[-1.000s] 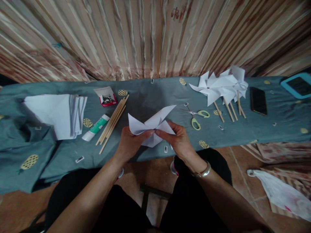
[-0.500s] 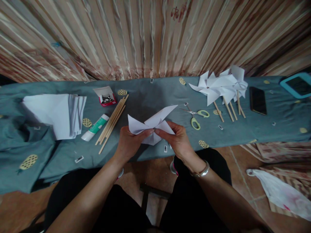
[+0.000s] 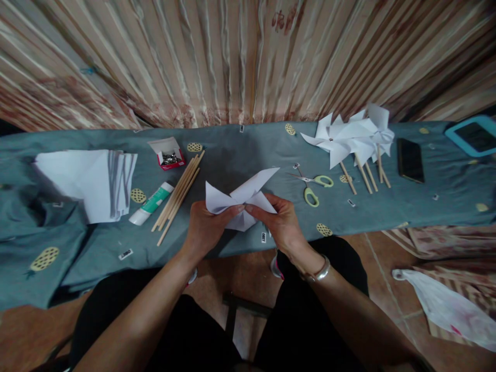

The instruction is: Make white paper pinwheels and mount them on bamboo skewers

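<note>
A white paper pinwheel (image 3: 248,187) is held between my two hands over the front part of the table. My left hand (image 3: 207,223) is closed on its left side, with the thumb pressed at the centre. From the right, my right hand (image 3: 282,221) grips it too, its thumb tip meeting the left one at the middle. The other fingers are mostly hidden beneath the paper. Whether a pin sits under the thumbs cannot be seen. To the left lie several wooden sticks (image 3: 179,196); green-handled scissors (image 3: 312,186) lie spread to the right.
A glue stick (image 3: 152,203), a small red box of metal pins (image 3: 170,159) and a stack of white paper (image 3: 77,178) are on the left. Several pinwheels on sticks (image 3: 349,135), a phone (image 3: 411,160) and a blue-framed device (image 3: 475,135) are on the right. A curtain (image 3: 232,62) hangs behind.
Both hands stay closed on the pinwheel with the thumbs at its centre. The paper's upper right blade has shifted very slightly; nothing else has visibly moved.
</note>
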### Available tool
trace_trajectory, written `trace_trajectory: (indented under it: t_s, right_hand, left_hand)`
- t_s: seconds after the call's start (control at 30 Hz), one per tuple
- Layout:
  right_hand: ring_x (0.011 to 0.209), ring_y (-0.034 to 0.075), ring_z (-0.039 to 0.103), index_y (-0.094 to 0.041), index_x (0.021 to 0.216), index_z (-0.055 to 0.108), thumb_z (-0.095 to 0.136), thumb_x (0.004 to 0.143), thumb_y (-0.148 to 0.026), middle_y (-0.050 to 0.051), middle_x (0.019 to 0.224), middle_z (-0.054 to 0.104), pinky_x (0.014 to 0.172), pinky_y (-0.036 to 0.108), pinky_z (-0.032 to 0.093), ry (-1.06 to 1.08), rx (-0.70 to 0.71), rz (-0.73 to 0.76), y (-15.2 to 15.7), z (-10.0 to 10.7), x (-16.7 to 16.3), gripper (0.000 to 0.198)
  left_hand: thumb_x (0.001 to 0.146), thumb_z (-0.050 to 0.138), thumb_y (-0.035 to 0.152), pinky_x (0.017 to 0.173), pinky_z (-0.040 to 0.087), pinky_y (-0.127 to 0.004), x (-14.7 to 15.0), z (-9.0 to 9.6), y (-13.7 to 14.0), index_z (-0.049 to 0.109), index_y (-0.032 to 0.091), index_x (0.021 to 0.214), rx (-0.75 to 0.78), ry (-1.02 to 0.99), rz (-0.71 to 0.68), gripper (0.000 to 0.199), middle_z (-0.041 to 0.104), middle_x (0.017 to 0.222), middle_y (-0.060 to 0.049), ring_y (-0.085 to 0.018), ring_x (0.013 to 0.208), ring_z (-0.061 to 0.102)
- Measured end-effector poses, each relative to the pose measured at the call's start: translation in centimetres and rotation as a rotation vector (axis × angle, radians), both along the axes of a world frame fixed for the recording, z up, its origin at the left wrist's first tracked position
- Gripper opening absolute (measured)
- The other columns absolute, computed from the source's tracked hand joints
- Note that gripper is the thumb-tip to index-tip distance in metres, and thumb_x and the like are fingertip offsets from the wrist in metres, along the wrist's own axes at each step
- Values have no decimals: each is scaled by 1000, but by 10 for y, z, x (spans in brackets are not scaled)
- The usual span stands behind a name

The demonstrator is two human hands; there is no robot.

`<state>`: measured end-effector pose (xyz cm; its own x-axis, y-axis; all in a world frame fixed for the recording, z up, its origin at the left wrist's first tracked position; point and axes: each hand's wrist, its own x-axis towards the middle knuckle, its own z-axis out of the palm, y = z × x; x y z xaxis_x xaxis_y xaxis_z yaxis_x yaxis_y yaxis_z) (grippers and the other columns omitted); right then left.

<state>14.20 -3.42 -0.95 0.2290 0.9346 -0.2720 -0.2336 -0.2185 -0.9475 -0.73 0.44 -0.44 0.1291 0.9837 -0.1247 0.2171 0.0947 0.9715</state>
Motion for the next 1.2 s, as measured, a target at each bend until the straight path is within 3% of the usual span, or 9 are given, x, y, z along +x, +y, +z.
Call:
trace_trajectory:
  t_s: [0.8, 1.2]
  right_hand:
    - [58, 13, 55, -20, 67, 73, 83, 56, -32, -3, 63, 67, 59, 27, 43, 64, -50, -41, 2, 1, -3, 19]
    - [62, 16, 59, -21, 71, 74, 84, 56, -36, -2, 64, 68, 65, 31, 49, 73, -46, -22, 2, -2, -5, 23]
  left_hand:
    - [64, 78, 36, 57, 50, -27, -1, -5, 1, 73, 17, 66, -36, 12, -25, 20, 73, 66, -3, -21, 65, 66]
    - [64, 77, 35, 57, 52, -27, -2, -3, 2, 73, 16, 64, -31, 12, -21, 19, 73, 65, -3, -22, 66, 67]
